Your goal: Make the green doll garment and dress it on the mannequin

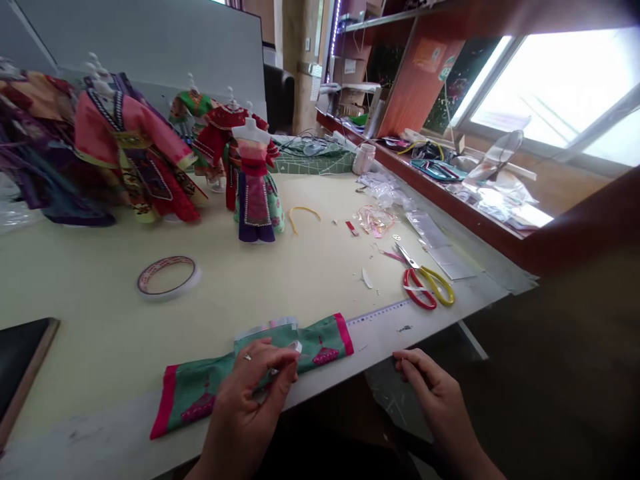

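My left hand (253, 403) is over the middle of a green cloth piece (320, 333) with bright pink ends and dark pink motifs. Its thumb and index finger are pinched together, and a small whitish piece (299, 347) shows at the fingertips. A shiny pale strip (267, 325) runs along the cloth's top edge behind that hand. My right hand (437, 400) is in the air just off the table's front edge, apart from the cloth. Its thumb and index finger press together; whatever they hold is too small to make out.
Scissors (425, 283) with one red and one yellow handle lie at the right near a ruler (380, 312). A tape roll (167, 277) and a dark tablet-like object (23, 367) lie left. Dressed doll forms (255, 180) stand behind. Small scraps and plastic bags (383, 190) lie back right.
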The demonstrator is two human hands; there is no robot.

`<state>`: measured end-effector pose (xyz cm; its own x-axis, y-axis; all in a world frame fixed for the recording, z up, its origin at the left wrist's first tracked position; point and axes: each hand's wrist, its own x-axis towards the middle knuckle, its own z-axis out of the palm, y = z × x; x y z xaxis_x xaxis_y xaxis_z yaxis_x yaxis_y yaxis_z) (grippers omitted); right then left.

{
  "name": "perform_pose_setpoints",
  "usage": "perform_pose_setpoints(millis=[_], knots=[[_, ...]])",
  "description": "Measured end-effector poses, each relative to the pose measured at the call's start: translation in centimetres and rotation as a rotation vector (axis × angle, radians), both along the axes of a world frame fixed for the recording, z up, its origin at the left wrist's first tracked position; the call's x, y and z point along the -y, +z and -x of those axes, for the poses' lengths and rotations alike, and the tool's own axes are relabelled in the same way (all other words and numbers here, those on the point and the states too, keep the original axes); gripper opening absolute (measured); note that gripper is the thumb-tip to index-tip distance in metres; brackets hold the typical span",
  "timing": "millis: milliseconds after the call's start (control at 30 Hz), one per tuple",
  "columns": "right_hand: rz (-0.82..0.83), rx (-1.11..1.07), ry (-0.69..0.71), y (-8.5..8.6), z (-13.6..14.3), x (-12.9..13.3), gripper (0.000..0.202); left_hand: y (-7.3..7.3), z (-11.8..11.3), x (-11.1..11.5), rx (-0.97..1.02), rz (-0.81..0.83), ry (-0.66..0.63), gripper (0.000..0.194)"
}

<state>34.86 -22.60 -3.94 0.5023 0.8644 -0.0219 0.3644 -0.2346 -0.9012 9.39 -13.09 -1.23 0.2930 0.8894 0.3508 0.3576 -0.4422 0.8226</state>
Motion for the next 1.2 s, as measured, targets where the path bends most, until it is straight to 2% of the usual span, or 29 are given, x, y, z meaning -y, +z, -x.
perform_pose_setpoints(millis=[133, 300, 433, 567, 667, 800, 1000, 1100, 1200], knots=[[0.080, -0.034, -0.033, -0.6, -1.3, 0.7, 0.032, 0.2, 0.1, -0.1, -0.004, -0.005, -0.002, 0.007], [-0.033, -0.002, -0.171, -1.5, -1.9, 1.1, 0.028, 0.2, 0.3, 0.1, -0.023, -0.016, 0.015, 0.006], [-0.052, 0.087, -0.187, -2.0, -2.8, 1.5, 0.022, 0.2, 0.2, 0.1, -0.019, -0.041, -0.003, 0.006], [0.048, -0.096, -0.216, -2.3, -3.8, 1.7, 0.033, 0.3, 0.0, 0.0, -0.031, -0.055, -0.012, 0.006], [0.053, -0.192, -0.294, -2.6, -4.1, 1.7, 0.038, 0.3, 0.0, 0.0, -0.038, -0.050, -0.012, 0.005], [0.005, -0.022, -0.340, -2.9, -3.8, 1.5, 0.043, 0.2, -0.1, 0.0, -0.028, -0.044, -0.028, 0.006], [0.115, 0.523, -0.136, -4.5, -4.0, 2.2, 0.054, 0.0, -0.4, 0.0, -0.013, -0.038, -0.058, 0.007], [0.253, 0.713, 0.020, -5.7, -4.7, 3.3, 0.041, 0.0, -0.3, 0.1, -0.001, -0.048, -0.058, 0.008], [0.394, 0.726, 0.210, -5.8, -5.1, 4.4, 0.025, 0.1, -0.1, 0.2, -0.007, -0.039, -0.060, 0.008]])
